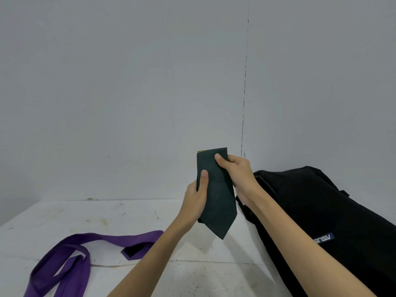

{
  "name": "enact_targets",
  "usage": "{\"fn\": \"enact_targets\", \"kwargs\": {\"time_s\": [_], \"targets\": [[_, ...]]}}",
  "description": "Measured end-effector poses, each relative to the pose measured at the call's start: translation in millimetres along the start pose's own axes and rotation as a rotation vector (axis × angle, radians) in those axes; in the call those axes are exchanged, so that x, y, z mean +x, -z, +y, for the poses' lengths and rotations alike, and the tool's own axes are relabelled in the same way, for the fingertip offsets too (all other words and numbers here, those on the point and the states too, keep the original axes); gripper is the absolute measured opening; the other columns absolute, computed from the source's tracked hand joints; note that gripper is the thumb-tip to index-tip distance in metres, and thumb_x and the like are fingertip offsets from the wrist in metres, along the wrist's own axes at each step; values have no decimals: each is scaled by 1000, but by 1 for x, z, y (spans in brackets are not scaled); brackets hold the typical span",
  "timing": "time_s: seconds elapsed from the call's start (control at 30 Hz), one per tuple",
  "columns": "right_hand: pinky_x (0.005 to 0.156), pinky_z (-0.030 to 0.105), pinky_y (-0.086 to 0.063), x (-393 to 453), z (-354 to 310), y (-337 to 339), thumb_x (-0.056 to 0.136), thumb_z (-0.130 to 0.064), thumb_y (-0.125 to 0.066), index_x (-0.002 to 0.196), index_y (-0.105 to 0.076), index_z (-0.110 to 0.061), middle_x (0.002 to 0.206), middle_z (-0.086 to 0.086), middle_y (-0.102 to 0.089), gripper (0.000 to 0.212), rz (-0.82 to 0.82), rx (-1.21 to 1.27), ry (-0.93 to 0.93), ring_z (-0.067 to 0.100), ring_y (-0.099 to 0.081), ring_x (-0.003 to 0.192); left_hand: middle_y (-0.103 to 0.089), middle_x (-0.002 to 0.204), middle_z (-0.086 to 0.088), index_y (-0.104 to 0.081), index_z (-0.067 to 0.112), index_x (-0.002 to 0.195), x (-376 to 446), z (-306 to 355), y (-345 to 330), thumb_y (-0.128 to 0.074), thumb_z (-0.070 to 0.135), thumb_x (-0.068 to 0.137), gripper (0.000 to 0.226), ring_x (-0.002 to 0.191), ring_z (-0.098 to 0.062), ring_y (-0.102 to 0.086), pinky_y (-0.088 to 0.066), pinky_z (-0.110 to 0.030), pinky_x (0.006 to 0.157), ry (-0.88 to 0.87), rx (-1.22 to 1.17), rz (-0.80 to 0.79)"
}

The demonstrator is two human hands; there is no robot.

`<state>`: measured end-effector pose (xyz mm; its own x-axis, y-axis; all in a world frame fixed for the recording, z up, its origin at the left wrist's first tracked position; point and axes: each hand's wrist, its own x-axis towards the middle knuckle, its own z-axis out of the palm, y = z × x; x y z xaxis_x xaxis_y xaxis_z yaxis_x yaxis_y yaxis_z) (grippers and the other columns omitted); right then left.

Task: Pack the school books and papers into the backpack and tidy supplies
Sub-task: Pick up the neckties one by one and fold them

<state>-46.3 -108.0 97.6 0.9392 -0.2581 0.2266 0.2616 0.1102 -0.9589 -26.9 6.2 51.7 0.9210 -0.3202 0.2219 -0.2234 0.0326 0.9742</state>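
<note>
A folded dark green tie (216, 194) is held up in the air above the table, its pointed end hanging down. My left hand (196, 198) grips its left edge, thumb across the front. My right hand (237, 174) pinches its upper right edge, thumb on the front. A black backpack (317, 213) lies on its side on the table to the right, partly behind my right forearm, with a small blue label facing me.
A purple tie (70, 260) lies loosely looped on the stained white table (120, 217) at the lower left. A plain grey wall stands close behind the table.
</note>
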Motion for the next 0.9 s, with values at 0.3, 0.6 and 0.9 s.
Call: {"fn": "enact_targets", "kwargs": {"time_s": [0.3,0.6,0.9], "targets": [[74,34,-56,-3,2,-16,90,-27,-63,103,-64,-5,96,11,-70,26,72,95,-30,21,-66,82,-67,94,2,-58,27,101,2,1,-18,-23,48,100,41,87,-11,-64,-50,-16,65,-116,-115,188],[67,29,-55,2,3,-8,89,-20,-64,87,-61,-18,88,3,-68,4,271,-25,149,19,-65,80,-56,110,-2,-31,27,117,-7,15,-22,-45,42,97,29,89,-16,-62,-55,-32,63,47,-245,49],[78,34,-53,10,-1,-4,91,-22,-62,91,-58,-20,103,5,-65,5,394,34,212,20,-61,93,-60,102,7,-52,21,101,-12,-9,-10,-66,33,86,24,92,-6,-58,-50,-12,67,-184,135,194]]}}
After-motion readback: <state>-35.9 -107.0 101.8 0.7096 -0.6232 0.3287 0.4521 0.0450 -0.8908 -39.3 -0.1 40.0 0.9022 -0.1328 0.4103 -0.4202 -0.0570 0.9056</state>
